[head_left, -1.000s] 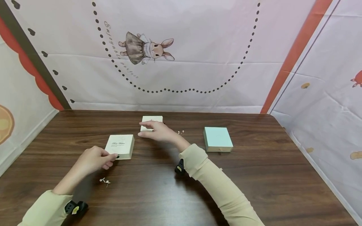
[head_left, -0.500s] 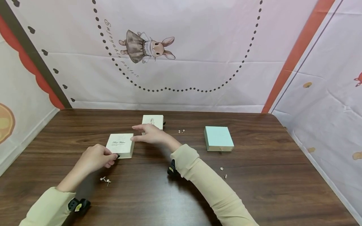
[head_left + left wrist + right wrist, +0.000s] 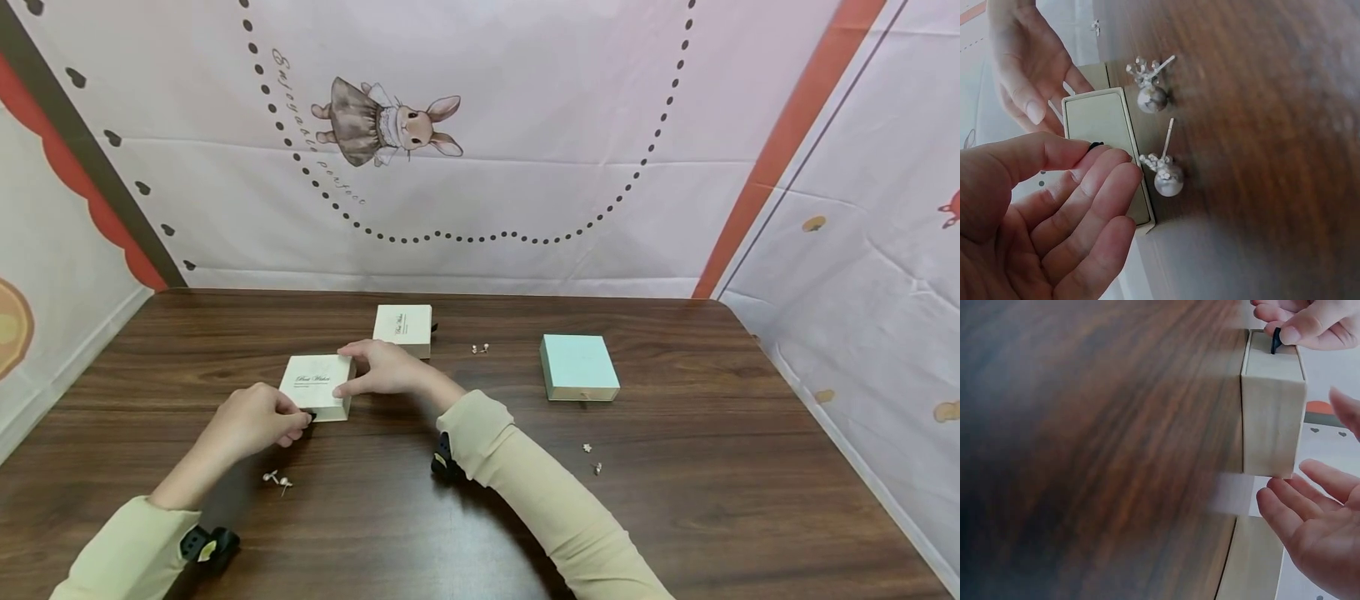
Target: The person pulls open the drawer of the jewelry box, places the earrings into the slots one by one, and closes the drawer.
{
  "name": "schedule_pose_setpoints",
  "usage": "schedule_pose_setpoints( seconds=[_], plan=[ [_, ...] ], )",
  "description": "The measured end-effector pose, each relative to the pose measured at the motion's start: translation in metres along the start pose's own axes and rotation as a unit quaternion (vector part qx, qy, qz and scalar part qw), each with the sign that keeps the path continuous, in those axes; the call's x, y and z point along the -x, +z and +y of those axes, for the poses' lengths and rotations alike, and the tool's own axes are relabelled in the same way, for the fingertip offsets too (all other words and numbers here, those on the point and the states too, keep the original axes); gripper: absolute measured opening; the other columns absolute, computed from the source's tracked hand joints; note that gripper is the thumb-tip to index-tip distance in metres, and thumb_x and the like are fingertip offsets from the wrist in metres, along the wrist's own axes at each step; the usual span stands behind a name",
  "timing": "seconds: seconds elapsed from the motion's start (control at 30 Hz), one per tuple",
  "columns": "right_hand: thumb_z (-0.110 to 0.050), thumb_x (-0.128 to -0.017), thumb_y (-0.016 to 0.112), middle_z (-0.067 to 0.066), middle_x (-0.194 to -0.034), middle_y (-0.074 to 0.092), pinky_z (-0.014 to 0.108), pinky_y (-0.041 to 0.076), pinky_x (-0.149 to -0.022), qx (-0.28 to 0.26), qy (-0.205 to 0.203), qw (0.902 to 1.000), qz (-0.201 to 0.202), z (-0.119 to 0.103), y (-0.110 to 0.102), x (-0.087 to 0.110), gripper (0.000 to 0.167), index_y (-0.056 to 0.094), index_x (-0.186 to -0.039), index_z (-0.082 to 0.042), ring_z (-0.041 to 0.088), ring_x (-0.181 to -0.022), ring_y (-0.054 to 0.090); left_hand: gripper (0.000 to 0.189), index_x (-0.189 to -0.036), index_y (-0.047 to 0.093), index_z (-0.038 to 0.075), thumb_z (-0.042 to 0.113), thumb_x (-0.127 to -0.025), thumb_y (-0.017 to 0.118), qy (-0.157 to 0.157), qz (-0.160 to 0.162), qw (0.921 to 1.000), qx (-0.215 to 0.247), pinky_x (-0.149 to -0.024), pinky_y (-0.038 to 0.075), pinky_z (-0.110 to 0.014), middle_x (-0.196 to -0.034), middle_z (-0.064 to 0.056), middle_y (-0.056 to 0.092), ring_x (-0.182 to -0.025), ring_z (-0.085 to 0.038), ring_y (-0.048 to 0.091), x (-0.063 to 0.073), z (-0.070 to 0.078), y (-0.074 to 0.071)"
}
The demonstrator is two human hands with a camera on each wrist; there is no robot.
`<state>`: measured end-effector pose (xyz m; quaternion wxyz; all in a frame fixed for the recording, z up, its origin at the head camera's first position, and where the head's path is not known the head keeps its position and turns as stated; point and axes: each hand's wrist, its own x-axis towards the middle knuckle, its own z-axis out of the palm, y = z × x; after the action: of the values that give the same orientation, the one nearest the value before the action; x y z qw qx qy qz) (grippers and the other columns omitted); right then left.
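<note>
A cream drawer-style gift box [image 3: 313,373] with "Best Wishes" lettering lies on the table. At its front my left hand [image 3: 258,419] pinches the box's black pull tab [image 3: 1276,341] between thumb and index finger. My right hand [image 3: 386,368] is at the box's right side, thumb and fingers spread. In the right wrist view its fingertips [image 3: 1266,497] are at the box's far end; whether they press on it, I cannot tell. Two pearl stud earrings [image 3: 1152,99] lie on the wood close to my left hand. The drawer looks closed.
Behind stands a second cream box [image 3: 403,325] with its black tab facing right, two tiny earrings [image 3: 480,349] beside it. A mint-green box [image 3: 580,368] sits to the right, with two small studs [image 3: 587,448] in front. A printed cloth [image 3: 525,200] hangs behind the table [image 3: 750,467].
My right hand has moved left and toward me, from over the rear box to the right side of the front box. The left hand has stayed at the tab.
</note>
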<state>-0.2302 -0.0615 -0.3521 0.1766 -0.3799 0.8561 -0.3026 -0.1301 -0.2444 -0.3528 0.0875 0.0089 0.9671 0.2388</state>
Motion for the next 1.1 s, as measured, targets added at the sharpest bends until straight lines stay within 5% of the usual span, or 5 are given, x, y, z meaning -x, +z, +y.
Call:
schedule_pose_setpoints(
  seconds=[1.1],
  plan=[
    [-0.034,-0.074,0.075,0.003,-0.139,0.042,0.02,0.03,-0.101,0.072,0.022,0.9971,0.006,-0.0077,0.0063,0.002,0.074,0.042,-0.135,-0.007,0.014,-0.129,0.035,0.018,-0.063,0.069,0.014,0.02,-0.078,0.062,-0.005,-0.011,0.9996,-0.024,-0.057,0.04,-0.033,-0.055,0.006,0.061,-0.053,-0.009,0.056,0.0062,0.0047,-0.0015]
  ],
)
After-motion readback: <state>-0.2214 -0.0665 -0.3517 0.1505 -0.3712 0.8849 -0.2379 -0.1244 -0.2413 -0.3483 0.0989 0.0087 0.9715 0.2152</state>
